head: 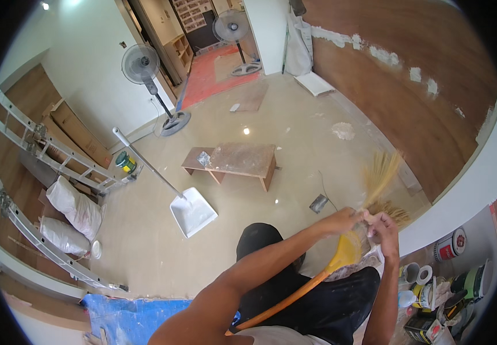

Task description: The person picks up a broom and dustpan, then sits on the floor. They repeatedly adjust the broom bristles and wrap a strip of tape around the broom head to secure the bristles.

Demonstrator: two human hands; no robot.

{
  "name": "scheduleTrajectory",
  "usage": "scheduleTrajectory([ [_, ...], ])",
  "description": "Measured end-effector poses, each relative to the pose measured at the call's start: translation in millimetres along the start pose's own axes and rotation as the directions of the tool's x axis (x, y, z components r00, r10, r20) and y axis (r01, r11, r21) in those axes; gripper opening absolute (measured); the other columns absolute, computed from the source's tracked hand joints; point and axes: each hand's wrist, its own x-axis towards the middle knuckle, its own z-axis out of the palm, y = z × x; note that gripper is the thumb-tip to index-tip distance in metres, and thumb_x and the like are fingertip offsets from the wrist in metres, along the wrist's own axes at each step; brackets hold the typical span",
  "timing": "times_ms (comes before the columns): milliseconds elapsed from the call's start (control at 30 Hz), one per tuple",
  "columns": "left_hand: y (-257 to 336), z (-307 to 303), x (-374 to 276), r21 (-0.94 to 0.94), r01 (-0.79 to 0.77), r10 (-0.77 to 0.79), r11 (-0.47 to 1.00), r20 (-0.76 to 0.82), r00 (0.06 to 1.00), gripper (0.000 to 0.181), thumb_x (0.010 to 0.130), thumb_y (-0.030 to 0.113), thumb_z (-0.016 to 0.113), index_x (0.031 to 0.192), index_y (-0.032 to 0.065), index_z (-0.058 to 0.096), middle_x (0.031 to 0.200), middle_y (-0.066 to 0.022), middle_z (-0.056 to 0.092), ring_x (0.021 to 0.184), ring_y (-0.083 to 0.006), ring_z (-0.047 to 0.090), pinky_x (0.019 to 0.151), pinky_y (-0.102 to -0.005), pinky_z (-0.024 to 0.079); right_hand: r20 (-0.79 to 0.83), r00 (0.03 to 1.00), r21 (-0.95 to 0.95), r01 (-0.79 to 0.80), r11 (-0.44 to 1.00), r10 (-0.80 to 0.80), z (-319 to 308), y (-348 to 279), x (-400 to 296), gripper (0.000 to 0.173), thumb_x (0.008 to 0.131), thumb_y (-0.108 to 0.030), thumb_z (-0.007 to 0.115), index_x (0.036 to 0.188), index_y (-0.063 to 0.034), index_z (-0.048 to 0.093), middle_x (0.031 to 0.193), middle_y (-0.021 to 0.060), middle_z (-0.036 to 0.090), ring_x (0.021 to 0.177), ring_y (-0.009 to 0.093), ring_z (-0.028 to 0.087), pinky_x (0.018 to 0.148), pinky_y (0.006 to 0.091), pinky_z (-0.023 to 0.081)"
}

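Note:
A straw broom has a yellow plastic head (346, 251) and an orange handle (289, 300) lying across the person's lap. My left hand (341, 221) pinches a bundle of straw bristles (380, 174) near its base, close above the yellow head. Close beside it, my right hand (383, 228) has its fingers bent at the same bristles; more frayed bristles (390, 212) spread out behind the fingers. The fingertips of both hands nearly meet, and what lies exactly between them is partly hidden. A long-handled white dustpan (193, 212) rests on the floor to the left.
A low wooden bench (244, 159) stands ahead. Two pedestal fans (175, 123) (246, 69) are farther off. An aluminium ladder (28, 241) and white sacks (75, 207) are at left. Paint cans (450, 245) and several containers crowd the right. A metal plate (318, 203) lies near the hands.

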Motion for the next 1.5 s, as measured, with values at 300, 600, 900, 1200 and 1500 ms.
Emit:
scheduleTrajectory([
  [300,3,-27,-3,-0.159,-0.111,0.063,0.981,-0.284,0.957,0.056,0.099,0.048,0.057,0.103,-0.0057,0.071,0.091,-0.0076,0.069,0.083,-0.0124,0.060,0.076,-0.0288,0.049,-0.009,1.000,-0.351,-0.018,0.936,0.015,-23,-49,-8,0.031,0.099,-0.027,0.056,0.088,0.0001,0.067,0.064,0.0017,0.057,0.059,0.009,0.050,0.057,0.0272,0.039],
  [600,31,-30,-14,-0.358,-0.167,0.042,0.919,-0.332,0.942,0.043,0.099,0.032,0.060,0.097,-0.0092,0.070,0.086,-0.0108,0.069,0.074,-0.0130,0.062,0.069,-0.0279,0.050,0.040,0.998,-0.483,-0.014,0.875,0.038,-48,-79,-43,0.035,0.096,-0.025,0.063,0.071,0.0009,0.064,0.056,0.0036,0.057,0.053,0.011,0.048,0.052,0.0319,0.037],
  [900,34,-29,-13,-0.338,-0.252,0.117,0.907,-0.373,0.920,0.036,0.099,0.027,0.060,0.098,-0.0088,0.069,0.087,-0.0105,0.069,0.073,-0.0135,0.064,0.068,-0.0276,0.051,-0.124,0.991,-0.525,-0.107,0.844,0.048,-62,-59,-71,0.026,0.091,-0.023,0.071,0.087,0.0025,0.072,0.058,0.0008,0.054,0.057,0.006,0.043,0.051,0.0290,0.037],
  [1200,32,-26,-12,-0.272,-0.286,0.172,0.919,-0.378,0.910,0.037,0.101,0.029,0.059,0.097,-0.0074,0.069,0.084,-0.0066,0.068,0.070,-0.0098,0.060,0.063,-0.0245,0.049,-0.213,0.976,-0.598,-0.173,0.783,0.054,-63,-50,-78,0.032,0.090,-0.028,0.074,0.081,0.0034,0.072,0.058,0.0026,0.056,0.056,0.008,0.046,0.051,0.0301,0.039],
  [1500,43,-39,-14,-0.489,-0.295,0.063,0.821,-0.436,0.898,0.035,0.101,0.029,0.058,0.101,-0.0052,0.065,0.089,-0.0113,0.069,0.075,-0.0162,0.067,0.067,-0.0299,0.056,-0.097,0.935,-0.180,0.319,0.930,-0.340,-66,-30,-75,0.028,0.090,-0.025,0.074,0.074,-0.0026,0.067,0.060,-0.0001,0.056,0.062,0.009,0.050,0.058,0.0285,0.040],
])
